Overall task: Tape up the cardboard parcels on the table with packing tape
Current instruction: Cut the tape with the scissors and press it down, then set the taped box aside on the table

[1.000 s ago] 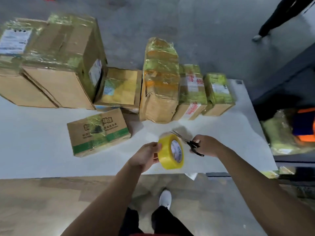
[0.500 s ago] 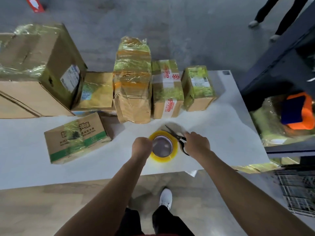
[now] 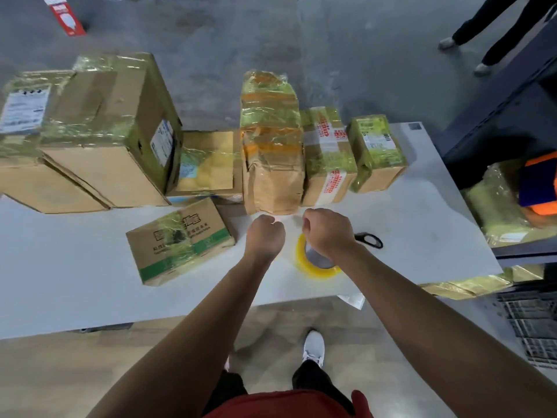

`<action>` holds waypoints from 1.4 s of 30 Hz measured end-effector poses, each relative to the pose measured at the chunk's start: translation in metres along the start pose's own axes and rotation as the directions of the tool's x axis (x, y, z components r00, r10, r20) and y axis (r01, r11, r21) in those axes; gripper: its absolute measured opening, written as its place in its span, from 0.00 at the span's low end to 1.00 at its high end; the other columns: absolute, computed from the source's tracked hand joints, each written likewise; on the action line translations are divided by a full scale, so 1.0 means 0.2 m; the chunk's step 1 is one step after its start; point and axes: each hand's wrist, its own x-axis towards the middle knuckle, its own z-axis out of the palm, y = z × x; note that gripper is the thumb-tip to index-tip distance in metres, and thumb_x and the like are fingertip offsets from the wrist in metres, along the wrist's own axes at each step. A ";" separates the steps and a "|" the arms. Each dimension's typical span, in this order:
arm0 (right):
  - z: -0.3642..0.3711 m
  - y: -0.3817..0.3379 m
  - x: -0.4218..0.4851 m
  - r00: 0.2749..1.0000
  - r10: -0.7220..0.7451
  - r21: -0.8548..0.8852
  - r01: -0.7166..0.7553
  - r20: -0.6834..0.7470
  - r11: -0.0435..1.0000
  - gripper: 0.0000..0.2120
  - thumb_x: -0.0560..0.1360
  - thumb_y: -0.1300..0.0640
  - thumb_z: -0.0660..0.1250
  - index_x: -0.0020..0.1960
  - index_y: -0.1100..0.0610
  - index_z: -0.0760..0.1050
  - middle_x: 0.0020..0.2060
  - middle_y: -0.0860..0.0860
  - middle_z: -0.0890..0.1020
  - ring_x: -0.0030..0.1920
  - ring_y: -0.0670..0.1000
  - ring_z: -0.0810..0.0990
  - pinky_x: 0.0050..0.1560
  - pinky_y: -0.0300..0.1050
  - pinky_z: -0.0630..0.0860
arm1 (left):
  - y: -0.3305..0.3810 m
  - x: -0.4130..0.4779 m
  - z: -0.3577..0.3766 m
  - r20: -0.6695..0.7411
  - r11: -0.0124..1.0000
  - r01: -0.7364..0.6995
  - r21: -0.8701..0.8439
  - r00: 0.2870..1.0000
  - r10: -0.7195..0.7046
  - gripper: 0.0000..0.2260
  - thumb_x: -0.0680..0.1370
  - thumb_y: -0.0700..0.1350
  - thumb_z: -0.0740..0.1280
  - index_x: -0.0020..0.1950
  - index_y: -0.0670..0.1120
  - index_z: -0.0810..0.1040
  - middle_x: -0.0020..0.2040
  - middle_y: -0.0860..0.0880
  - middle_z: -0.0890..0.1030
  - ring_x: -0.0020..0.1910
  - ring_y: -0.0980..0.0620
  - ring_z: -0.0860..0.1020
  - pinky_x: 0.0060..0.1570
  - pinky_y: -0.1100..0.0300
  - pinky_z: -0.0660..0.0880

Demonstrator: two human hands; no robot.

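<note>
My left hand [image 3: 265, 233] and my right hand [image 3: 327, 232] hover as fists side by side over the white table [image 3: 75, 267], just in front of a tall tape-wrapped parcel [image 3: 272, 146]. Their backs face me and nothing shows in either. The yellow packing tape roll [image 3: 313, 268] lies flat on the table under my right wrist. Black scissors [image 3: 369, 239] lie just right of that hand. A small box with a green band [image 3: 177, 239] sits left of my left hand.
Several taped parcels line the table's far side: a large box [image 3: 111, 131] at left, a flat one [image 3: 208, 161], two small ones [image 3: 328, 155] [image 3: 376, 149]. A dark rack [image 3: 497, 116] with wrapped goods [image 3: 506, 212] stands at right. A person's legs [image 3: 482, 31] are beyond.
My left hand has let go of the tape roll, which now lies flat on the table. My right hand has put down the scissors. Both hands moved forward toward the tall parcel.
</note>
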 end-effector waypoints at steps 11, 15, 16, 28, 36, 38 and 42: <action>0.16 -0.72 0.06 0.999 0.032 0.095 -0.032 -0.003 0.995 0.12 0.81 0.57 0.56 0.50 0.58 0.78 0.41 0.55 0.80 0.45 0.57 0.79 0.39 0.46 0.69 | -0.35 0.18 -0.65 -0.051 0.992 -0.102 0.076 0.993 0.106 0.06 0.81 0.40 0.58 0.47 0.44 0.73 0.45 0.45 0.76 0.45 0.46 0.73 0.46 0.56 0.71; 0.22 -0.87 0.06 0.992 0.096 0.116 -0.106 0.084 0.988 0.11 0.81 0.57 0.55 0.49 0.57 0.75 0.37 0.51 0.77 0.40 0.54 0.76 0.36 0.44 0.68 | -0.50 0.28 -0.80 -0.101 0.931 -0.185 0.313 0.969 0.227 0.16 0.77 0.38 0.58 0.62 0.45 0.77 0.55 0.47 0.80 0.55 0.45 0.78 0.51 0.51 0.78; 0.24 -0.89 0.06 0.987 0.114 0.134 -0.129 0.112 0.983 0.10 0.81 0.57 0.55 0.51 0.57 0.75 0.40 0.52 0.79 0.41 0.54 0.76 0.38 0.44 0.70 | -0.54 0.32 -0.85 -0.097 0.889 -0.219 0.403 0.955 0.279 0.19 0.77 0.40 0.61 0.67 0.47 0.75 0.60 0.46 0.78 0.61 0.44 0.75 0.58 0.48 0.76; 0.35 -0.97 0.06 0.945 0.287 0.260 -0.320 0.158 0.911 0.29 0.75 0.39 0.65 0.67 0.56 0.64 0.56 0.54 0.74 0.54 0.56 0.76 0.53 0.56 0.76 | -0.70 0.25 -0.79 -0.016 0.898 -0.034 0.439 0.999 0.046 0.27 0.72 0.62 0.70 0.61 0.44 0.69 0.55 0.47 0.74 0.54 0.46 0.76 0.47 0.52 0.75; 0.46 -0.93 -0.01 0.960 0.271 0.352 -0.277 0.067 0.894 0.30 0.80 0.46 0.63 0.77 0.52 0.57 0.70 0.50 0.70 0.69 0.54 0.69 0.63 0.58 0.68 | -0.74 0.18 -0.71 -0.130 0.928 -0.035 0.371 0.988 0.089 0.19 0.81 0.54 0.61 0.64 0.42 0.69 0.60 0.43 0.74 0.59 0.42 0.73 0.52 0.50 0.71; 0.46 -0.90 -0.02 0.968 0.246 0.380 -0.248 0.055 0.891 0.28 0.81 0.48 0.61 0.77 0.51 0.57 0.71 0.50 0.70 0.70 0.54 0.68 0.64 0.60 0.67 | -0.75 0.16 -0.69 -0.118 0.936 -0.028 0.350 0.990 0.074 0.20 0.82 0.55 0.59 0.67 0.43 0.67 0.62 0.43 0.72 0.61 0.42 0.70 0.55 0.48 0.70; 0.47 -0.88 -0.06 0.971 0.163 0.436 -0.224 0.173 0.872 0.42 0.75 0.38 0.66 0.80 0.49 0.48 0.76 0.49 0.60 0.75 0.54 0.61 0.69 0.65 0.65 | -0.79 0.14 -0.68 -0.014 0.948 -0.073 0.311 0.997 0.081 0.25 0.78 0.55 0.65 0.70 0.47 0.63 0.62 0.44 0.71 0.60 0.45 0.67 0.57 0.51 0.69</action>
